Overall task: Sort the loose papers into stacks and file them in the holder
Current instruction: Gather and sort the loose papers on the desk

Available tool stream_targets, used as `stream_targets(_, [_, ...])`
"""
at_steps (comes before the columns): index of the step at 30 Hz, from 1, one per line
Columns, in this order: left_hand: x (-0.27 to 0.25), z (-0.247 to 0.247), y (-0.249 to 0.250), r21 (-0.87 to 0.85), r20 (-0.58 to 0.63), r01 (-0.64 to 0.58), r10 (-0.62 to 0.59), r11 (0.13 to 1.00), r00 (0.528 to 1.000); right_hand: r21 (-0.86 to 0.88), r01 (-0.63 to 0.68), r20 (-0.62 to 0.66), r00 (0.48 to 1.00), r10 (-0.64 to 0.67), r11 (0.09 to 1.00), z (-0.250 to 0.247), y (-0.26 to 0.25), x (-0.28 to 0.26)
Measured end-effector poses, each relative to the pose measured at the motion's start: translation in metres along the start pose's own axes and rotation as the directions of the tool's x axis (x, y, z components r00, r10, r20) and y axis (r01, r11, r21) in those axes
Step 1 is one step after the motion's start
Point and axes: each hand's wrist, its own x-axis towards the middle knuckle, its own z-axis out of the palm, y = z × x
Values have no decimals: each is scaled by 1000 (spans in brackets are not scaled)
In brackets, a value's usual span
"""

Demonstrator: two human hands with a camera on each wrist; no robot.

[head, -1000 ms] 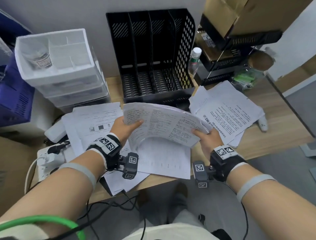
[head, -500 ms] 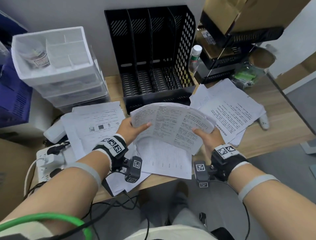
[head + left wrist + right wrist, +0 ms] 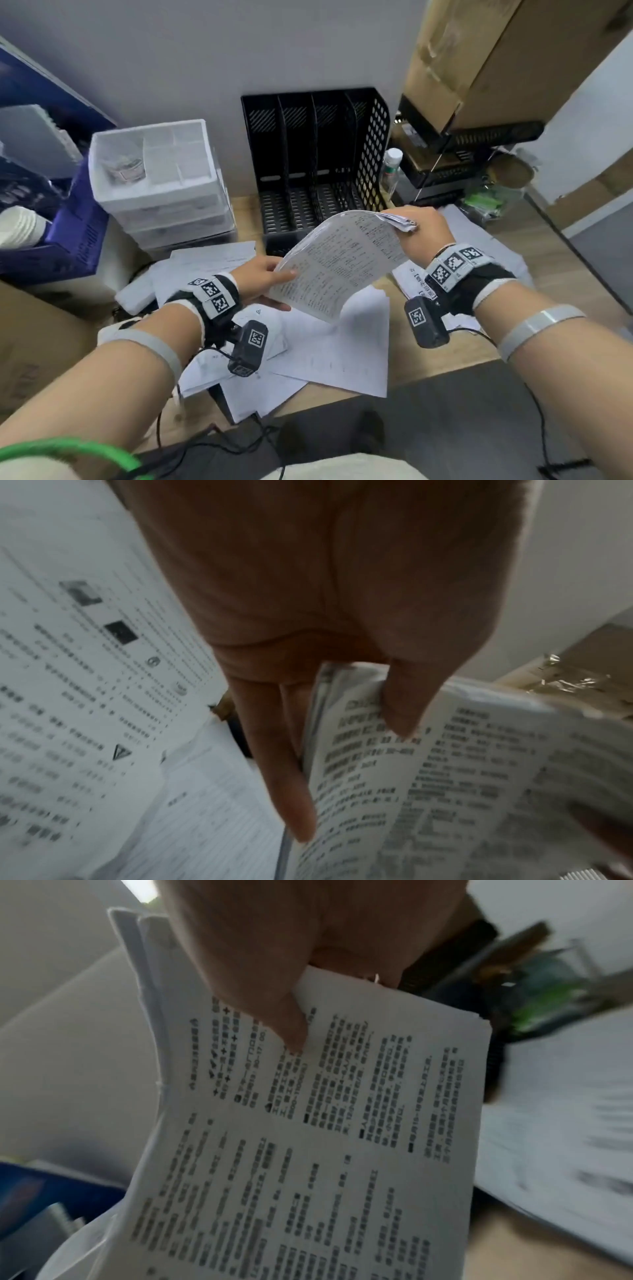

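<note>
Your left hand (image 3: 262,281) pinched the lower edge of the sheaf of printed pages (image 3: 339,263), held tilted in front of the black file holder (image 3: 315,161); your right hand (image 3: 423,233) clamped its upper corner. Uneven edges there risked catching a divider, and loose inner sheets could have slipped onto the desk.

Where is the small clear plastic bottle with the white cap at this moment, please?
In the head view, the small clear plastic bottle with the white cap stands at the back of the desk, right of centre, between the black four-slot file holder and the black mesh rack.
</note>
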Motion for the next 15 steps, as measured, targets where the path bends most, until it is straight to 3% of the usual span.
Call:
stream_targets(3, [-7, -1, 9, 91, 30, 31, -34, 995, 999, -97, 206, 54, 978, -202, 974, -27, -37, 26])
stream_targets(5, [-12, -1, 13, 103, 35, 7, -10, 995, 999, -94, 272, 11, 962, -272, 958, -39, -62, 38])
stream_targets(7, [-15, 0, 17, 67, 5, -61, 61, 996, 998, 7, 148, -224, 964, -143, 989, -40, -77, 50])
stream_targets(8, [-17, 0, 19, 77, -45, -91, 94, 993, 995, 133, -3, -310, 950, 44, 991, -41, -82, 53])
stream_targets(9, [-16, 1, 21, 93, -92, -118, 126, 989, 988, 247, -172, -285, 928, 241, 954, -41, -86, 56])
stream_targets(10, [-15, 0, 23, 122, -129, -147, 162, 982, 978, 302, -317, -151, 915, 374, 899, -41, -92, 58])
stream_targets(11, [-15, -2, 24, 163, -162, -171, 198, 972, 967, 359, -407, 46, 906, 420, 840, -39, -100, 57])
stream_targets(12, [-16, -5, 24, 222, -190, -192, 236, 956, 953, 470, -446, 255, 895, 367, 762, -36, -109, 55])
stream_targets(13, [-16, -7, 25, 285, -214, -212, 278, 935, 936, 625, -477, 420, 873, 249, 618, -32, -118, 53])
stream_targets(15, [-16, -13, 23, 416, -242, -228, 349, 880, 905, 774, -489, 503, 861, 80, 401, -27, -132, 50])
